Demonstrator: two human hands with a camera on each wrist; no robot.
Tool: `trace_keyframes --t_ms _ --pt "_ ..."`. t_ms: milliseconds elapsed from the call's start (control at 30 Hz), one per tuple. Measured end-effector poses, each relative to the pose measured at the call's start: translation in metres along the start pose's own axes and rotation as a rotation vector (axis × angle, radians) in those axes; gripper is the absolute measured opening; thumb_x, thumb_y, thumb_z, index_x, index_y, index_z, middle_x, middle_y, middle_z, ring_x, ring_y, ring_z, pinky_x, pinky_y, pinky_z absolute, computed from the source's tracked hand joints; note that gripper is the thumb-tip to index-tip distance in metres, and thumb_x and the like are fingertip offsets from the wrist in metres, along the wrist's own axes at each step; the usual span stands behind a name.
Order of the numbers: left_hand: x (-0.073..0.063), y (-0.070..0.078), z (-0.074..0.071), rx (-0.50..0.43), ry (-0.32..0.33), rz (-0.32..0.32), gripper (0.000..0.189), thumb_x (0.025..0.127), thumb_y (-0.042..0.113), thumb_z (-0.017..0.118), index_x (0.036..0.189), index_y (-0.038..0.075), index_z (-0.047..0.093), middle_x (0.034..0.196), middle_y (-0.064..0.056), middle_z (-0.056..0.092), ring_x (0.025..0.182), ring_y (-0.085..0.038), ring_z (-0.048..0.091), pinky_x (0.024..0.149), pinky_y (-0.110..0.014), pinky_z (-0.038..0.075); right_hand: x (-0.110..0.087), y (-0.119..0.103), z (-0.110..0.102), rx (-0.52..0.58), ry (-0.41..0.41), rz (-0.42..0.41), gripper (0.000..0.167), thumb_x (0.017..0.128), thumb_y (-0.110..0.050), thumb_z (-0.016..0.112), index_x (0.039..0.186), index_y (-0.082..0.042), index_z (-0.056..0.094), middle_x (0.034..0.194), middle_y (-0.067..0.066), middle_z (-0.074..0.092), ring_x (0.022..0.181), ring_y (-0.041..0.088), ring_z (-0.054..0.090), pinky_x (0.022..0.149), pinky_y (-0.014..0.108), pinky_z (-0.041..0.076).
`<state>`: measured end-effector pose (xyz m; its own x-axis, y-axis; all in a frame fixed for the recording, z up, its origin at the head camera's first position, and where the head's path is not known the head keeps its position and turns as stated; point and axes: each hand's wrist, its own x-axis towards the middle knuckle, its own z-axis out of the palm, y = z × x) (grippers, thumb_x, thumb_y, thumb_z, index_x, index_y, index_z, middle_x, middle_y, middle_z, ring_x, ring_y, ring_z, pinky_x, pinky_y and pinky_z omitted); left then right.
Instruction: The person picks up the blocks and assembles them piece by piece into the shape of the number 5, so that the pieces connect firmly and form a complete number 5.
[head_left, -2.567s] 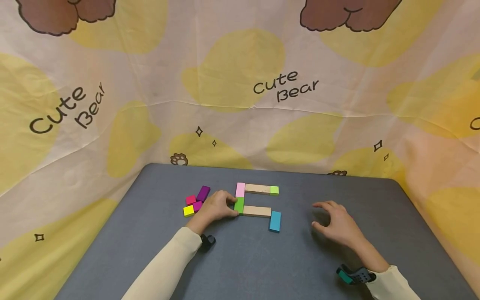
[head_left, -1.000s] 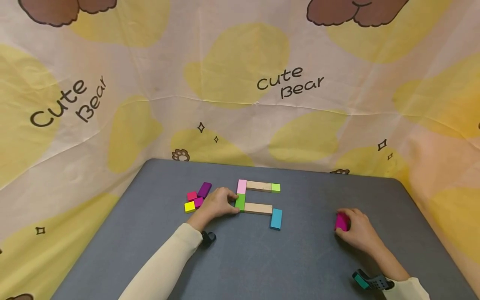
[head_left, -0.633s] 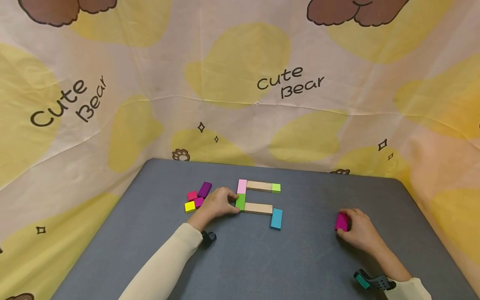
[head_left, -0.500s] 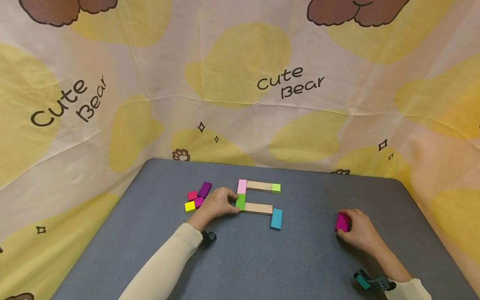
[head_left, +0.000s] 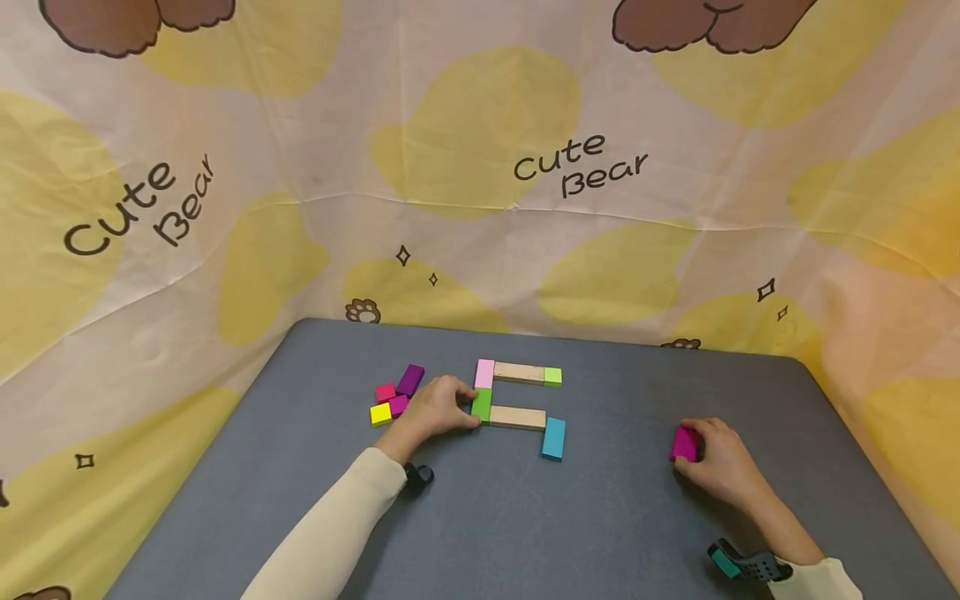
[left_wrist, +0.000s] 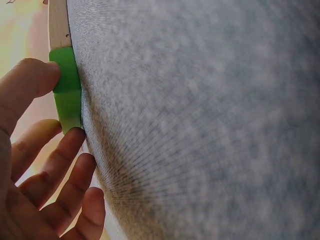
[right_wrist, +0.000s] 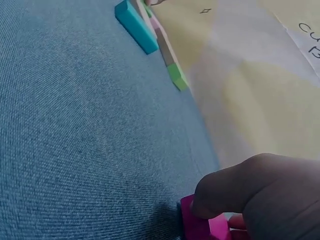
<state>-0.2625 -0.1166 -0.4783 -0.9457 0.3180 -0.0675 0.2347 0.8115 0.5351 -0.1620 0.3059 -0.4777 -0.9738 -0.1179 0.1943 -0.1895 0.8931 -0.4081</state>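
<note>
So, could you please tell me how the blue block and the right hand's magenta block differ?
The right hand grips the magenta block, while no hand touches the blue block. The blue block sits by a wooden block; the magenta block is farther right. The magenta block is partly covered; the blue block shows whole. Both are plain-coloured.

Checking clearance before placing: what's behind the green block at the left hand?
In the head view, a pink block sits directly behind the green block; their facing ends are covered.
</note>
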Motion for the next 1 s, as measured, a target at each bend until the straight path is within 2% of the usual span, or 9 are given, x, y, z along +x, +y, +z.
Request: trace_keyframes --t_ms 233,567,867,1000 --pt "0.001 0.001 -0.001 0.002 0.000 -0.008 0.048 0.072 0.034 0.083 0.115 0.014 0.072 0.106 0.000 0.070 0.087 -0.013 0.056 0.082 -0.034 0.050 0.002 -0.005 -0.003 0.004 0.012 0.005 0.059 0.069 -0.018 0.079 0.115 0.013 0.059 0.106 0.031 0.059 0.089 0.039 0.057 0.070 0.046 0.047" --pt "-0.001 0.001 0.001 -0.001 0.000 -0.010 0.049 0.071 0.033 0.083 0.115 0.014 0.072 0.104 0.000 0.070 0.086 -0.012 0.055 0.082 -0.035 0.050 0.003 -0.018 0.001 0.012 0.030 -0.001 0.058 0.069 -0.018 0.080 0.114 0.012 0.060 0.106 0.028 0.061 0.093 0.040 0.058 0.076 0.051 0.048" --pt "-0.001 0.001 0.002 -0.012 0.001 -0.010 0.049 0.071 0.033 0.083 0.115 0.014 0.072 0.106 0.000 0.071 0.087 -0.013 0.056 0.082 -0.035 0.050 0.006 -0.037 0.008 0.034 0.047 -0.035 0.056 0.068 -0.014 0.080 0.114 0.010 0.061 0.106 0.024 0.062 0.092 0.035 0.059 0.075 0.048 0.048" --pt "-0.001 0.001 0.001 -0.009 0.006 -0.005 0.049 0.071 0.033 0.084 0.114 0.014 0.073 0.105 0.000 0.071 0.086 -0.013 0.057 0.081 -0.035 0.051 0.008 -0.047 0.012 0.053 0.051 -0.057 0.054 0.068 -0.014 0.080 0.113 0.008 0.063 0.106 0.021 0.063 0.087 0.030 0.059 0.072 0.041 0.048"
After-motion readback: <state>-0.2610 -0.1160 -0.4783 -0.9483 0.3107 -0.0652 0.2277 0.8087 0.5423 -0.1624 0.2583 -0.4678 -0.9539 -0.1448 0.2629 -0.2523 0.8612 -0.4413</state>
